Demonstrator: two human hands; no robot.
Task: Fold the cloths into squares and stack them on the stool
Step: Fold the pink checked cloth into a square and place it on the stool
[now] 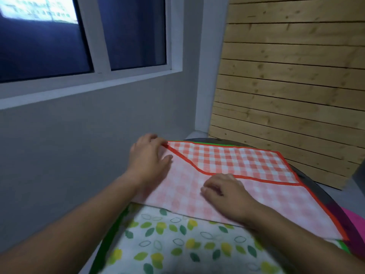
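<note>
A red-and-white checked cloth (237, 161) with a red hem lies spread over a dark round stool top (316, 186). Its near part is folded over, pale underside up. My left hand (148, 157) lies at the cloth's far left corner, fingers curled onto the hem there. My right hand (223, 192) rests on the folded-over part near the hem, fingers curled down against the fabric. Beneath it, nearer to me, lies a white cloth with green and yellow leaves (177, 240), edged in green.
A grey wall with a window (59, 46) stands to the left. A wooden slatted panel (286, 86) leans behind the stool at the right. Something pink (355, 218) shows at the stool's right edge.
</note>
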